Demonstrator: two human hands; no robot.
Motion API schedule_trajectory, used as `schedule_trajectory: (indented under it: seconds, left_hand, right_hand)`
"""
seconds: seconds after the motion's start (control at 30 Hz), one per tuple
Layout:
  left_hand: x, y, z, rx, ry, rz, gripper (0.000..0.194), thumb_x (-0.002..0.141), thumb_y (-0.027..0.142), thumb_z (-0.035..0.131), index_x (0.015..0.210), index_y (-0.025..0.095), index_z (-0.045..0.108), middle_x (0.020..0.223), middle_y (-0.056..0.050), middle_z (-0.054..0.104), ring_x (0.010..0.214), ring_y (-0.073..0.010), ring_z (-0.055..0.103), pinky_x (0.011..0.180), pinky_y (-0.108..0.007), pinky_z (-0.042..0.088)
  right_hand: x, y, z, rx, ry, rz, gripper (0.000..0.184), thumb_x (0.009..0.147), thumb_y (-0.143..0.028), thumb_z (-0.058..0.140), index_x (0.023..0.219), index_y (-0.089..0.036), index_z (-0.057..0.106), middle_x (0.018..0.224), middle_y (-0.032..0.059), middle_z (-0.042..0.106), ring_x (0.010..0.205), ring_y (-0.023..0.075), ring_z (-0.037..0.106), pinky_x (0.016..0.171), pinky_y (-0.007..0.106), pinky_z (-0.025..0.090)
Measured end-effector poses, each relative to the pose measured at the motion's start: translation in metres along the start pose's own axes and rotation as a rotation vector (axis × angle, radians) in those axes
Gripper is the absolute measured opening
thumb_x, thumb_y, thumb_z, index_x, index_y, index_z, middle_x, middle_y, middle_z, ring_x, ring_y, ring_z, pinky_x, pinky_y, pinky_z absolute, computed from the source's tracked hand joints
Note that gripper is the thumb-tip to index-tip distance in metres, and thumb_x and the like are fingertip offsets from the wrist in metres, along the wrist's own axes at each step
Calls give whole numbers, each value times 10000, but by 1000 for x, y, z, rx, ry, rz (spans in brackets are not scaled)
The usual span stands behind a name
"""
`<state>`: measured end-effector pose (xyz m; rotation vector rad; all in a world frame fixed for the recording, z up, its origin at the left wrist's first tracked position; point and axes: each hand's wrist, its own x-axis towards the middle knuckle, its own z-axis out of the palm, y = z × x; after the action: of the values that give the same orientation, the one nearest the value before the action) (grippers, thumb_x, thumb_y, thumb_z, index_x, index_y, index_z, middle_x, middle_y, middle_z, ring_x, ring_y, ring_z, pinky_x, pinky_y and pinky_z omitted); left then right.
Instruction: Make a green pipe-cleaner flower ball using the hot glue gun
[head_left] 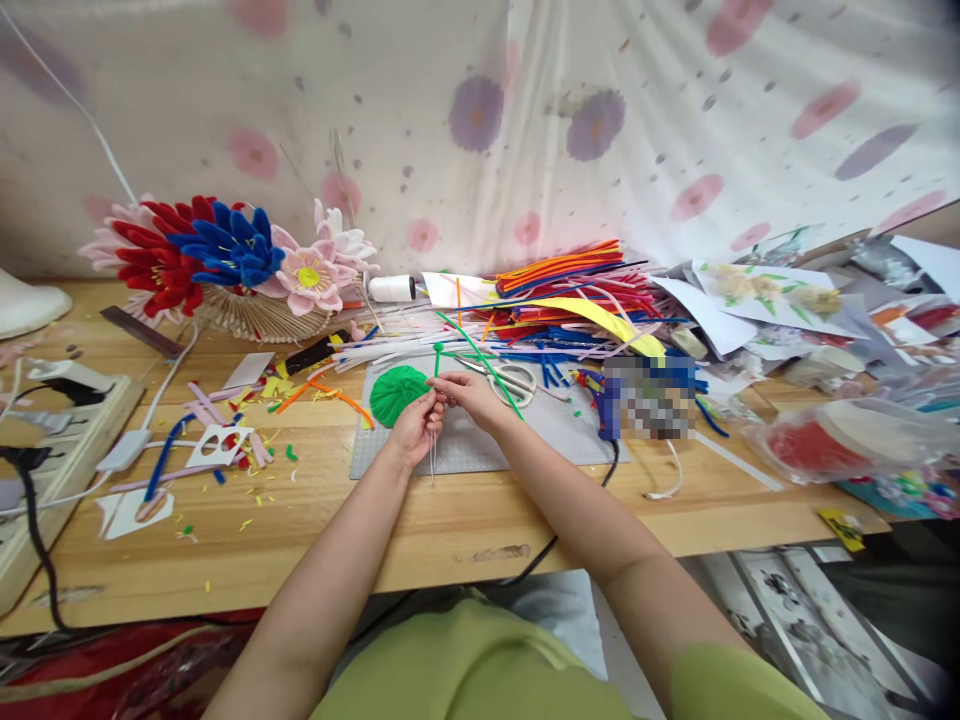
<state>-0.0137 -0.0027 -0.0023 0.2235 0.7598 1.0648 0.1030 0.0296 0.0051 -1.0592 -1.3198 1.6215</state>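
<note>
My left hand (417, 424) and my right hand (466, 394) meet over the grey cutting mat (487, 452), fingertips pinched together. Between them rises a thin green pipe cleaner (437, 362) with a small knob at its top. Thin pale wire ends (433, 462) hang below my left fingers. Just left of the hands lies a round, ribbed green pipe-cleaner leaf (396, 396); whether it is joined to the held piece is hidden. Scissors with pale handles (517, 382) rest beyond my right hand, and a longer green pipe cleaner (484, 362) lies slanting across them.
Behind the mat is a heap of coloured pipe cleaners (559, 275). Finished fuzzy flowers (236, 245) stand at the back left. A blue glue gun (600, 395) sits right of the hands, its black cord crossing the table edge. Scraps and a power strip (82, 440) lie left.
</note>
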Motion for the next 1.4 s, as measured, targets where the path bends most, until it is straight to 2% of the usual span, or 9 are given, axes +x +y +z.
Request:
schedule_trajectory:
  seconds: [0.2, 0.37, 0.6, 0.9, 1.03, 1.13, 1.27, 1.33, 1.4]
  left_hand:
    - [-3, 4, -2, -50, -72, -30, 199, 858, 151, 484, 695, 71, 565, 534, 24, 436, 385, 11, 359, 316, -61, 249]
    - [-1, 1, -5, 39, -101, 65, 184, 835, 176, 510, 712, 69, 595, 565, -4, 507, 416, -11, 410, 336, -97, 278]
    - [0, -2, -6, 155, -101, 150, 138, 748, 203, 621, 696, 76, 609, 543, 15, 497, 411, -14, 406, 352, -116, 285]
    - [-4, 6, -4, 227, 73, 160, 144, 744, 178, 575, 631, 90, 588, 498, 37, 457, 374, -7, 357, 347, -123, 285]
    - [-3, 10, -1, 443, 161, 251, 169, 756, 191, 533, 624, 104, 595, 493, 39, 450, 373, -33, 359, 391, -177, 365]
    - [-6, 9, 2, 789, 221, 372, 173, 771, 207, 510, 642, 138, 604, 514, 26, 498, 387, -71, 421, 465, -237, 419]
    - [-13, 11, 6, 1234, 255, 566, 179, 760, 217, 549, 595, 167, 594, 600, -20, 598, 550, -128, 559, 624, -264, 443]
    - [-16, 16, 10, 1162, 202, 494, 193, 776, 244, 553, 609, 159, 596, 637, -36, 621, 601, -139, 590, 654, -271, 461]
    - [-18, 23, 15, 905, 121, 316, 189, 799, 281, 547, 691, 142, 615, 676, -49, 640, 598, -137, 609, 638, -282, 490]
  right_hand:
    - [4, -1, 4, 240, -35, 150, 334, 504, -378, 777, 678, -148, 609, 562, -51, 545, 527, 55, 487, 529, 196, 351]
    - [5, -4, 2, 234, -42, 150, 340, 489, -369, 794, 651, -137, 604, 504, -62, 523, 483, 48, 472, 517, 195, 349]
    - [3, -1, -4, 209, -76, 176, 385, 531, -397, 778, 782, -132, 656, 573, -38, 549, 541, 53, 490, 520, 193, 340]
    - [6, -6, -19, -1, 170, -32, 299, 599, -439, 684, 676, -156, 629, 596, -31, 542, 479, 40, 407, 464, 206, 281]
    - [5, -12, -20, -28, 159, -25, 299, 604, -430, 670, 717, -154, 651, 641, -15, 573, 487, 43, 408, 460, 210, 281]
    - [7, -12, -12, -34, 157, -30, 303, 585, -437, 691, 690, -159, 635, 633, -20, 575, 474, 45, 408, 455, 216, 289]
    - [14, -11, -3, 4, 189, -62, 322, 535, -426, 742, 546, -154, 570, 493, -50, 488, 437, 41, 380, 454, 222, 281]
    - [16, -13, -3, 107, 155, -37, 319, 503, -405, 769, 562, -151, 586, 489, -57, 483, 449, 37, 387, 462, 214, 287]
    - [18, -16, -6, 210, 70, 9, 319, 478, -375, 794, 617, -147, 620, 511, -56, 504, 477, 38, 421, 477, 201, 307]
